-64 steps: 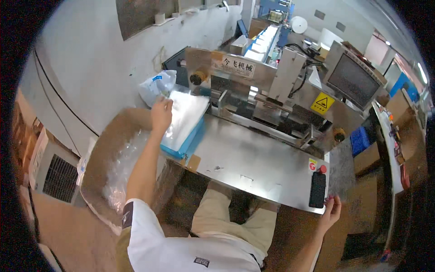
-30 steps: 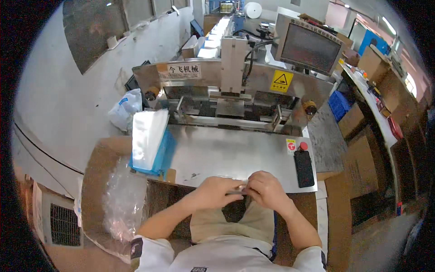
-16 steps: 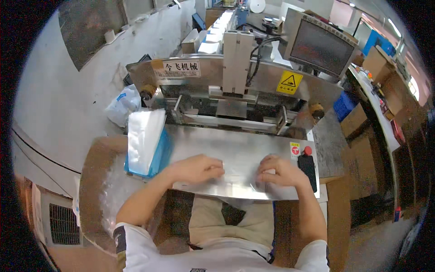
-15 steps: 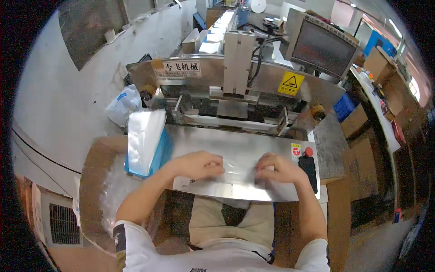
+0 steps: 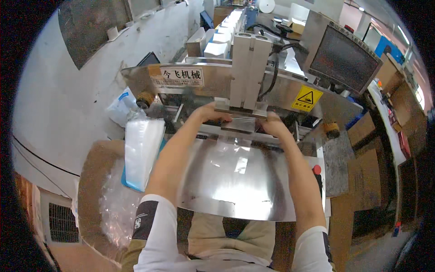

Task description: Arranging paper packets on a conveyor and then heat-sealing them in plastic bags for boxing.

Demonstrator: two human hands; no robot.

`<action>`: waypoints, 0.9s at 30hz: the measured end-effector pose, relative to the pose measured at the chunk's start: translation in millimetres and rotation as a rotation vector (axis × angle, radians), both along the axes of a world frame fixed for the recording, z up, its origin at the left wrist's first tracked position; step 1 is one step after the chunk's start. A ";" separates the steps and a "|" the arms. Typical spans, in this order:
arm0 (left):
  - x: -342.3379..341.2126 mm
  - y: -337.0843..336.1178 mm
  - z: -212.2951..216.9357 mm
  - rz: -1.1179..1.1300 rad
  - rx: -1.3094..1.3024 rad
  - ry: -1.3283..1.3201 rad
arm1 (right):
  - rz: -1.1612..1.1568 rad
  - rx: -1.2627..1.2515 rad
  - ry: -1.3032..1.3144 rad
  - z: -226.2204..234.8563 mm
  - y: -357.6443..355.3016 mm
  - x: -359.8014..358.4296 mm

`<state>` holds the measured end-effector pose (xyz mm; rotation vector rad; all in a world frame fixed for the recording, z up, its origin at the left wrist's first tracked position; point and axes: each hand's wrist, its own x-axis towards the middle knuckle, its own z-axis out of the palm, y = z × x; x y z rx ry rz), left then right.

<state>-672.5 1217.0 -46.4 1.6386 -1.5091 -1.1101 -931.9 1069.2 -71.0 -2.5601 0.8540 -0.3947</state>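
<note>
A clear plastic bag [image 5: 234,141] stretches between my hands, its near end lying over the back of the steel worktop [image 5: 235,181]. My left hand [image 5: 214,113] pinches its left side, at the small metal plate [image 5: 238,125] under the machine's press head [image 5: 241,107]. At the plate's right side, my right hand [image 5: 273,125] grips the other edge of the bag; its fingertips are partly hidden. Both forearms reach forward across the worktop. To the left of them, a stack of flat clear bags [image 5: 144,147] rests on a blue tray [image 5: 132,183].
An upright steel panel [image 5: 217,77] spans the machine, with a yellow warning sign [image 5: 306,98]. A monitor [image 5: 343,56] stands at back right. A red button [image 5: 316,169] sits on the right. A carton [image 5: 94,181] with crumpled plastic [image 5: 120,199] stands at left.
Both hands have moved forward from the middle of the worktop to beneath the press head, carrying the clear bag with them. The view has shifted slightly.
</note>
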 end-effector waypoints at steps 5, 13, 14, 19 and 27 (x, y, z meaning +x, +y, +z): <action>24.6 18.3 -54.6 0.141 -0.463 -0.358 | 0.106 -0.253 -0.077 15.3 96.1 31.4; -194.2 187.2 -67.4 0.324 -0.410 -0.869 | 0.047 -0.251 0.111 13.3 108.5 31.0; -201.4 195.1 -67.5 0.328 -0.414 -0.855 | 0.038 -0.183 0.145 14.3 104.8 30.6; -217.0 206.1 -62.3 0.395 -0.431 -0.786 | 0.114 -0.370 -0.062 -8.0 95.8 26.7; -216.7 212.0 -57.9 0.442 -0.506 -0.755 | 0.082 -0.300 -0.088 2.6 99.9 31.3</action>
